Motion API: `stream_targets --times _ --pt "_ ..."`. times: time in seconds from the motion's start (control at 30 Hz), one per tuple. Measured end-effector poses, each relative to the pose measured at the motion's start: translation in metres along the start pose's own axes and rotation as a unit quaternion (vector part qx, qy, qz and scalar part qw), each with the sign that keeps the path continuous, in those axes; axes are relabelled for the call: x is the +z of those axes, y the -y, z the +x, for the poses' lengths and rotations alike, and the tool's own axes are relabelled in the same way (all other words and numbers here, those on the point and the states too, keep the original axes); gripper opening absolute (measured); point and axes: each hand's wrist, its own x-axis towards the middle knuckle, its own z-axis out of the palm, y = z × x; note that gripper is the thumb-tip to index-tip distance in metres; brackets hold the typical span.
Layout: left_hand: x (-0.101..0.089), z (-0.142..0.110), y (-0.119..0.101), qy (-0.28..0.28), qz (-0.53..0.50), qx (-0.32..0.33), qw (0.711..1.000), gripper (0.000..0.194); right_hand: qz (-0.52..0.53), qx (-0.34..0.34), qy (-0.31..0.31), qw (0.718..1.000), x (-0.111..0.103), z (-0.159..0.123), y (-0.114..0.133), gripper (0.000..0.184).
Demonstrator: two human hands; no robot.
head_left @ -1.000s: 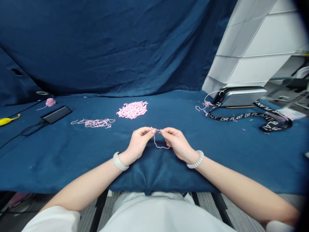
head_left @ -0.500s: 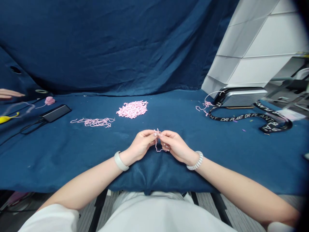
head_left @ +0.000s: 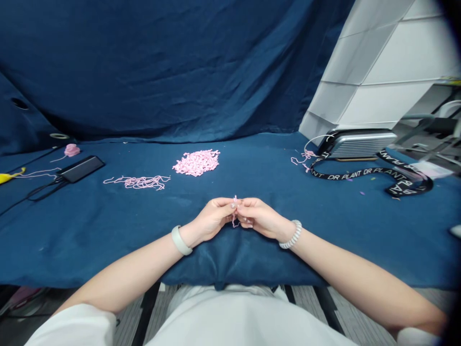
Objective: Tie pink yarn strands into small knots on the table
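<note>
My left hand [head_left: 215,218] and my right hand [head_left: 260,218] meet at the front middle of the blue-covered table, fingertips touching. Both are pinched on a thin piece of pink yarn [head_left: 235,222]. A short end of it sticks up above the fingertips and a small loop hangs below them. Whether the yarn is knotted is hidden by my fingers. Beyond my hands lies a heap of small pink yarn pieces [head_left: 197,163]. Left of that heap, loose cut pink yarn strands [head_left: 140,182] lie in a flat bunch.
On the left are a black power adapter [head_left: 82,168] with cables, a pink yarn ball [head_left: 71,150] and a yellow tool [head_left: 7,177]. A silver-ribbed case [head_left: 363,144], a black lettered lanyard [head_left: 345,175] and tangled pink yarn [head_left: 306,157] lie on the right. A blue cloth [head_left: 173,72] hangs behind.
My fingertips have drawn slightly lower and closer together, and the hanging yarn loop has become narrower. Another person's hand at the far left has gone out of view.
</note>
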Motion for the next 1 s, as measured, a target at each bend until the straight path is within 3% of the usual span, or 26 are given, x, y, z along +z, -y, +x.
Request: stream_targets --times 0.17,0.33,0.47,0.63,0.83,1.0 --pt "0.002 -0.001 0.001 0.012 -0.004 0.002 1.000 0.026 -0.016 0.027 0.017 0.999 0.000 -0.002 0.001 0.033" --pt "0.005 -0.001 -0.004 -0.001 0.012 0.029 1.000 0.025 -0.111 -0.013 -0.045 0.993 0.009 -0.004 0.001 0.041" --pt "0.003 0.001 -0.010 -0.036 0.018 0.060 0.997 0.022 -0.095 -0.056 -0.063 0.992 0.011 -0.004 0.002 0.038" --pt "0.002 0.000 -0.013 -0.078 0.046 0.089 0.992 0.019 -0.121 -0.052 -0.081 0.988 0.007 -0.003 0.005 0.032" --pt "0.003 -0.002 -0.015 -0.099 0.113 0.126 0.981 0.022 -0.283 -0.104 -0.071 0.951 0.010 -0.002 0.000 0.032" --pt "0.002 -0.001 -0.019 -0.132 0.171 0.148 0.965 0.026 -0.310 -0.123 -0.067 0.940 0.012 -0.005 0.000 0.033"
